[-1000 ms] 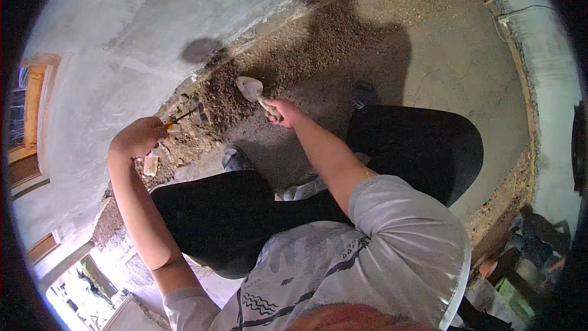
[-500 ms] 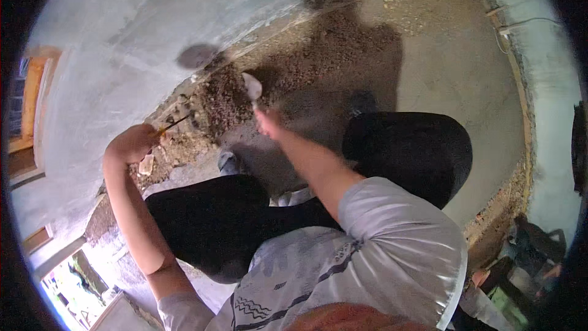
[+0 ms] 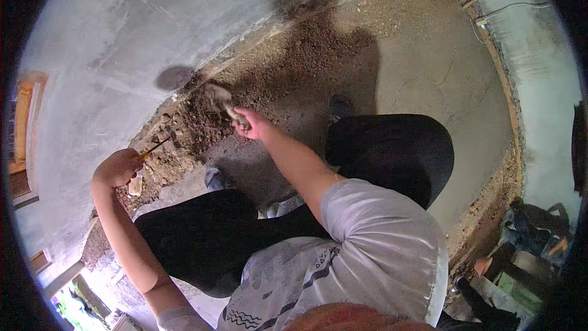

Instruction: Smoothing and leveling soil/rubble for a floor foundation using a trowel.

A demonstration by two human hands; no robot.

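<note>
My right hand (image 3: 250,124) is closed around the handle of a small trowel (image 3: 219,95). Its pale blade, slightly blurred, points away from me at the left end of the loose dark soil (image 3: 257,89) along the wall's foot. My left hand (image 3: 117,168) grips what looks like a screwdriver (image 3: 154,148), with a yellow handle and a thin dark shaft. The shaft slants over rubble (image 3: 165,162) at the wall base; whether its tip touches is hard to tell. Just below that hand lies a pale block-like piece (image 3: 135,186).
A grey plastered wall (image 3: 110,49) curves along the far and left sides. Smooth grey floor (image 3: 429,61) stretches to the right, bordered by a rough gravelly edge (image 3: 490,199). Dark and mixed items (image 3: 533,233) are piled at lower right. My bent knees (image 3: 392,153) are close beneath my arms.
The trowel has swung left and its blade now tilts further left over the soil. My left hand still holds the screwdriver, a little lower in the picture. The whole view has shifted slightly.
</note>
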